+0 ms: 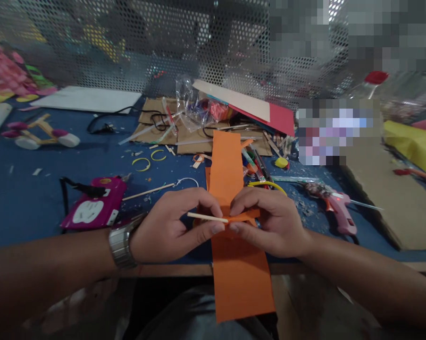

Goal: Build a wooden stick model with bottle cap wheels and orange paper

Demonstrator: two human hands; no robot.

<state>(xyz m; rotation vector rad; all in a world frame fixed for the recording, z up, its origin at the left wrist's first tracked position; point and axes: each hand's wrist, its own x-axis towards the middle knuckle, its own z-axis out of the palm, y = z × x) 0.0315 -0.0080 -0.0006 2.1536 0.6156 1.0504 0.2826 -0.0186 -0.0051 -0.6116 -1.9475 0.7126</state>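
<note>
My left hand [184,224] pinches a thin pale wooden stick [204,217] near its right end, and its fingertips almost meet those of the other hand. A narrow orange paper strip [248,215] meets the stick's end, and my right hand [269,222] holds that strip between thumb and fingers. Beneath both hands lies a long orange paper sheet [243,278], which runs from the table onto my lap side and hangs past the edge. Whether the strip is wrapped around the stick or only touching it is hard to tell.
On the blue table [32,189] are a magenta device [96,203] with a black cord at left and a pink glue gun [340,212] at right. Brown cardboard [393,203] lies far right. Behind are pens, plastic bags and coloured sheets [241,104] before a perforated metal screen.
</note>
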